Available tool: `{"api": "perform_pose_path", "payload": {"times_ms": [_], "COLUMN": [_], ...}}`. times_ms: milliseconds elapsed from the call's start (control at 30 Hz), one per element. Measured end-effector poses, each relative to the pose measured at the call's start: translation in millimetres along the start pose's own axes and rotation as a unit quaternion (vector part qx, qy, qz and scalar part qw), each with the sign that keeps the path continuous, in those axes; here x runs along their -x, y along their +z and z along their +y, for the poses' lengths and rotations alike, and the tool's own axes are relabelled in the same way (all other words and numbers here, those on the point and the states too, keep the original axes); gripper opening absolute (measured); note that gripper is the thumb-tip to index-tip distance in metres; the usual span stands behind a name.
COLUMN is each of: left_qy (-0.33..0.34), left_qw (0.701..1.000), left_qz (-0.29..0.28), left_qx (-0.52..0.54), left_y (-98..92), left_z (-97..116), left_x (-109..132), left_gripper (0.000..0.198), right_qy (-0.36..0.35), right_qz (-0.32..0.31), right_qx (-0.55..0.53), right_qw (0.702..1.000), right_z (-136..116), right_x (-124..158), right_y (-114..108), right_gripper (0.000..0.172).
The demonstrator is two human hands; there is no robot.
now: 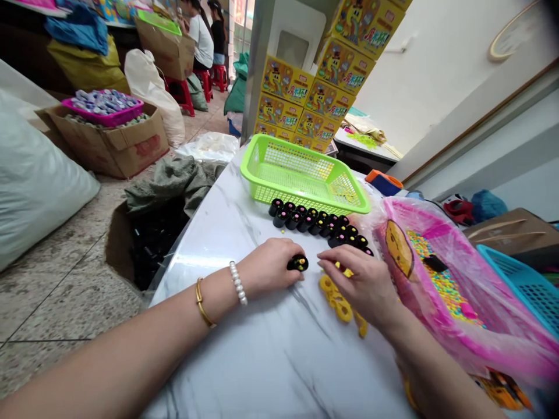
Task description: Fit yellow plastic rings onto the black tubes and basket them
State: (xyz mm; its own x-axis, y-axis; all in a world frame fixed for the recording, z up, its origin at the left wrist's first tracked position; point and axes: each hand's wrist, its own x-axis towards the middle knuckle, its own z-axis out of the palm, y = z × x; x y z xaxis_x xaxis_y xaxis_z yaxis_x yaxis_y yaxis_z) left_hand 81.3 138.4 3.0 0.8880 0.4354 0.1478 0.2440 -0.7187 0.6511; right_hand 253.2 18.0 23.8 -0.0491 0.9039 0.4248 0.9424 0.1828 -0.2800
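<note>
Fingers of the left hand (273, 266) grasp 1 black cup (297, 263); the right hand (369, 282) curls near yellow pieces (335, 300), grip unclear.

I have room on the desk (262, 361) nearside of the left hand (271, 265). Beyond the right hand (364, 282), black cups (307, 223) block me.

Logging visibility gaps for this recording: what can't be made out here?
All in the head view:
Black cup: most of its outside, covered by the left hand.
Right hand: whether it pinches anything; its own fingers hide the grip.
Yellow pieces: exact count; the right hand overlaps the pile.
Black pieces in the floor box: individual shapes, lost in shadow and blur.
</note>
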Motion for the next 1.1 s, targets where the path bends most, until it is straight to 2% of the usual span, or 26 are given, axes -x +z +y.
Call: {"api": "perform_pose_path", "payload": {"times_ms": [100,267,400,567,667,767,833,933,1000,1100], "left_qy": [-0.012,0.004,0.035,0.027,-0.011,-0.041,-0.046,-0.054,-0.055,-0.060], "left_qw": [1.000,0.999,0.999,0.999,0.999,0.999,0.999,0.998,0.998,0.997], "left_qz": [0.011,0.033,0.015,0.017,0.027,0.015,0.009,0.013,0.011,0.010], "left_qx": [-0.005,-0.008,-0.006,-0.011,-0.014,-0.023,-0.026,-0.029,-0.039,-0.054], "left_y": [-3.0,-2.6,0.4,1.2,-1.4,-5.0,-6.5,-6.1,-5.2,-8.0], "left_z": [-2.4,-7.6,-9.3,-9.5,-8.4,-6.6,-5.8,-5.7,-6.5,-9.3], "left_x": [-1.5,-1.6,-0.3,-1.0,-2.1,-2.9,-3.2,-3.1,-2.5,-0.9], "left_gripper": [0.031,0.047,0.045,0.051,0.059,0.043,0.031,0.028,0.028,0.029], "right_qy": [0.040,0.083,0.096,0.093,0.085,0.076,0.059,0.016,0.000,0.029], "right_qz": [-0.021,-0.142,-0.161,-0.183,-0.178,-0.157,-0.112,-0.036,-0.041,-0.070], "right_qx": [0.049,0.109,0.118,0.140,0.153,0.142,0.097,0.008,-0.024,-0.049], "right_qw": [0.998,0.980,0.975,0.969,0.968,0.974,0.987,0.999,0.999,0.996], "right_z": [13.1,20.1,15.9,14.1,12.1,5.5,-1.2,-10.9,-14.6,-14.9], "right_x": [4.7,12.2,8.9,-2.8,-8.0,-13.9,-18.9,-25.8,-29.1,-33.3], "right_y": [-11.0,-4.7,1.9,2.6,3.1,2.2,2.1,5.7,9.6,13.3], "right_gripper": [0.009,0.014,0.017,0.017,0.016,0.012,0.011,0.012,0.011,0.009]}}
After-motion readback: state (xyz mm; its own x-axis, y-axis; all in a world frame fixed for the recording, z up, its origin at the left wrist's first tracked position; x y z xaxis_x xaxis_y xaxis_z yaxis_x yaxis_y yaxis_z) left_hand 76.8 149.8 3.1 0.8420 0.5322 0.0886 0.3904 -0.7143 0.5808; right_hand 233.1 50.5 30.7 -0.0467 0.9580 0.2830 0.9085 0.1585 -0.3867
